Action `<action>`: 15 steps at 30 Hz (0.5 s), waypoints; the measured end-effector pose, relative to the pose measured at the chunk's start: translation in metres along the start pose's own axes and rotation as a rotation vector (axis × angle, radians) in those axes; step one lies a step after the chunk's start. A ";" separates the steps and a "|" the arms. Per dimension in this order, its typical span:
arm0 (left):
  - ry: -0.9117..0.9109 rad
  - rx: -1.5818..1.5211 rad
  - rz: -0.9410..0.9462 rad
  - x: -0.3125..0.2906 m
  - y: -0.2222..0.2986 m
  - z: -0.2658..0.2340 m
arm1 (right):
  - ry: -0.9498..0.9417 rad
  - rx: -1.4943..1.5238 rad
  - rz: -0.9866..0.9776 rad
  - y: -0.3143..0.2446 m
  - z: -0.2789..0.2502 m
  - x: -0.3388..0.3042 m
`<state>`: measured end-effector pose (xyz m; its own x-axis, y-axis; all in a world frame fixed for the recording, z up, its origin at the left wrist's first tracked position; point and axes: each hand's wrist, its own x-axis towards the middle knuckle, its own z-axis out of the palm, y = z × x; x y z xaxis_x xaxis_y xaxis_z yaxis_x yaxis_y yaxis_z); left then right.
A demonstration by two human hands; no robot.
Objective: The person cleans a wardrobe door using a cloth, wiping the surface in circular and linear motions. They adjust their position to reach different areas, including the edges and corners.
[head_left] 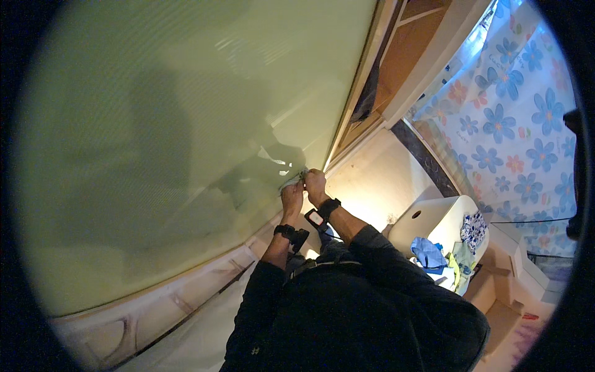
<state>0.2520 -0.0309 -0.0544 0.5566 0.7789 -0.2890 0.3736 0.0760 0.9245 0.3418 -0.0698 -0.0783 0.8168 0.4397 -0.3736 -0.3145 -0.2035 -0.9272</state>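
Note:
Side by side, my left hand and my right hand are close together at the lower right part of a large pale green panel. Their fingers are closed on a small crumpled piece of pale greenish cloth, mostly hidden by the hands. It lies against or just in front of the panel; I cannot tell which. A few white patches show on the panel just beyond my hands. Each wrist carries a dark strapped device, and my shadow falls across the panel.
A light wooden edge borders the panel on the right. To my right stands a white bin holding several blue, patterned and yellow cloths. Behind it hangs a floral curtain. A cardboard box sits at lower right.

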 end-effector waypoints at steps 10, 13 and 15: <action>-0.012 0.281 0.165 -0.034 0.071 0.011 | 0.269 0.633 0.016 -0.072 -0.031 0.030; -0.017 0.169 0.167 -0.045 0.057 0.009 | 0.314 0.502 -0.166 -0.079 -0.039 0.029; 0.010 0.088 0.120 -0.054 0.042 0.008 | 0.388 0.244 -0.219 -0.080 -0.038 0.023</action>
<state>0.2433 -0.0746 -0.0020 0.5942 0.7850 -0.1749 0.3686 -0.0725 0.9268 0.4041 -0.0764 -0.0117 0.9811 0.0820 -0.1752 -0.1822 0.0881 -0.9793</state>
